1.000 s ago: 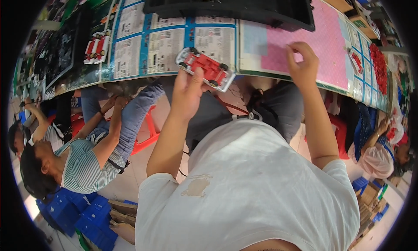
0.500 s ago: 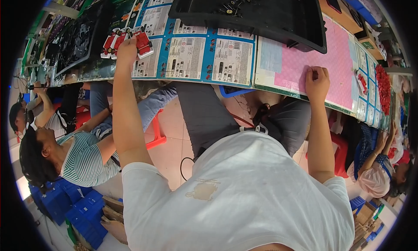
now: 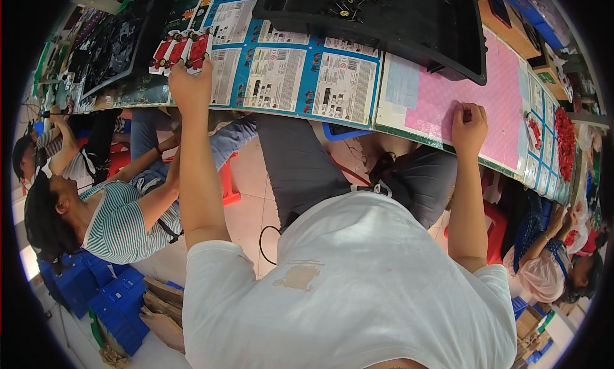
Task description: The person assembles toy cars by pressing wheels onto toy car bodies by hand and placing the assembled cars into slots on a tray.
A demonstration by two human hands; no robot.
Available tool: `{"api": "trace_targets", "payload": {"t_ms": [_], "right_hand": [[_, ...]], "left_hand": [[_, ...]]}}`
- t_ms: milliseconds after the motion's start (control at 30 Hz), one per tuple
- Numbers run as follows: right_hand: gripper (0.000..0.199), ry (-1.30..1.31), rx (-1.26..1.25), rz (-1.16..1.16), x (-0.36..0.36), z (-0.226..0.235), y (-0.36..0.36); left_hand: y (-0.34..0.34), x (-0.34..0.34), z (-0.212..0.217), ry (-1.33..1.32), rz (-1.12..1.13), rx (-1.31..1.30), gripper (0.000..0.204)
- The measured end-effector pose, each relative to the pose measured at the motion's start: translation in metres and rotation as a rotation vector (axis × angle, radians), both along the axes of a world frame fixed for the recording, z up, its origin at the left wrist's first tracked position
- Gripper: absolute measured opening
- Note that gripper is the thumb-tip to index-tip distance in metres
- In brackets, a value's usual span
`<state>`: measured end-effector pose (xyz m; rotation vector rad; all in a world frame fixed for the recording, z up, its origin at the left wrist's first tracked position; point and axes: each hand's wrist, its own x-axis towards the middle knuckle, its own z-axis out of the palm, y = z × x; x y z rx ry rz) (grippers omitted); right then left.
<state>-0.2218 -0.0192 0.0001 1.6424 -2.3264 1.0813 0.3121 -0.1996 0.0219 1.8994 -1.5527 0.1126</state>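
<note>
Several red and white toy cars [image 3: 181, 48] stand side by side at the left on the printed packaging sheets. My left hand [image 3: 190, 84] is at their near ends, its fingers closed on the rightmost car; the fingertips are partly hidden. On the near edge of the pink sheet [image 3: 441, 103] rests my right hand [image 3: 470, 127], fingers curled in, with nothing visible in it. Beyond the hands sits a black tray [image 3: 307, 25] holding several small wheels on axles [image 3: 346, 13].
Left of the cars lies another black tray [image 3: 114, 55] with dark parts. A red and white toy piece [image 3: 534, 131] and a red heap of parts [image 3: 565, 142] are at the right. People sit on both sides, one in a striped shirt [image 3: 121, 225] close to my left arm.
My left hand has drawn back towards me, and the rightmost car, askew before, now lines up with the others. My right hand stays curled in the same place.
</note>
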Motion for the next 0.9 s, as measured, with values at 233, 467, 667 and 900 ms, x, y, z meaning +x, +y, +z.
{"api": "trace_targets", "payload": {"t_ms": [233,467,667,900], "right_hand": [[0.007,0.033,-0.096,0.061,-0.006,-0.006,0.001],[0.012,0.018,-0.037,0.018,-0.017,-0.007,0.010],[0.014,-0.027,-0.157,-0.024,-0.017,-0.015,0.007],[0.010,-0.226,-0.183,0.152,-0.008,-0.007,0.019]], "left_hand": [[0.020,0.010,-0.009,-0.124,0.069,-0.078,0.064],[0.130,-0.089,-0.048,0.178,-0.174,-0.163,0.029],[0.192,-0.145,-0.127,-0.027,-0.500,0.262,0.021],[0.182,-0.140,-0.133,-0.165,-0.482,0.347,0.017]]}}
